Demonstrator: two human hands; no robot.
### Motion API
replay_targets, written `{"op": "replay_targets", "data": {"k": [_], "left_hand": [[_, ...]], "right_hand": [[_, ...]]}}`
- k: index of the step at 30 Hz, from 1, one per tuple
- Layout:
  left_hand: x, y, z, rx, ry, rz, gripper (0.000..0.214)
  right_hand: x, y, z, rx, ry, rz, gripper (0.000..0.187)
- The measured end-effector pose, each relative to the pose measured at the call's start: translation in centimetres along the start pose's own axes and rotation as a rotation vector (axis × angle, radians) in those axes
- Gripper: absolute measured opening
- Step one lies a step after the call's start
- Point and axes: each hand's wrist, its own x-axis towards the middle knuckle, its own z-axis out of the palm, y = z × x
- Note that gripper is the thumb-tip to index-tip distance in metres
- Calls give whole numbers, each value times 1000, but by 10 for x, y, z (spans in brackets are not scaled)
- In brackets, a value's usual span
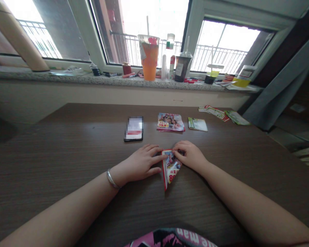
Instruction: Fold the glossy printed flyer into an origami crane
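On the dark wooden table lies a printed paper flyer [171,166] folded into a triangle, its narrow point toward me. My left hand [144,162] rests flat at its left edge, fingers stretched out and the index fingertip on the paper. At the upper right corner of the flyer, my right hand [190,154] has its thumb and fingers pinched on the paper. Beyond my hands sit a stack of similar flyers [170,122] and a small stack of green and white cards [197,124]. A phone [134,129] lies to the left of them.
More loose leaflets [216,112] lie at the table's far right. On the granite windowsill [113,81] stand a large cup of orange drink [149,60], a dark drink cup [182,67], a bottle with yellow liquid [243,77], and pens. A grey curtain [280,82] hangs at the right.
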Motion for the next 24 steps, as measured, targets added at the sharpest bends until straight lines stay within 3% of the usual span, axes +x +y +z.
{"op": "replay_targets", "data": {"k": [3, 9, 18, 24], "left_hand": [[-2, -1, -2, -3, -1, -15, 48], [-3, -3, -2, -17, -4, -25, 46], [0, -4, -5, -121, 27, -65, 37], [0, -1, -6, -181, 70, -208, 35]], "right_hand": [[-2, 0, -8, -28, -77, -120, 18], [-3, -6, -19, -128, -205, -222, 26], [-3, -7, -17, -170, -242, -251, 34], [-2, -9, -16, -163, -258, -300, 37]]}}
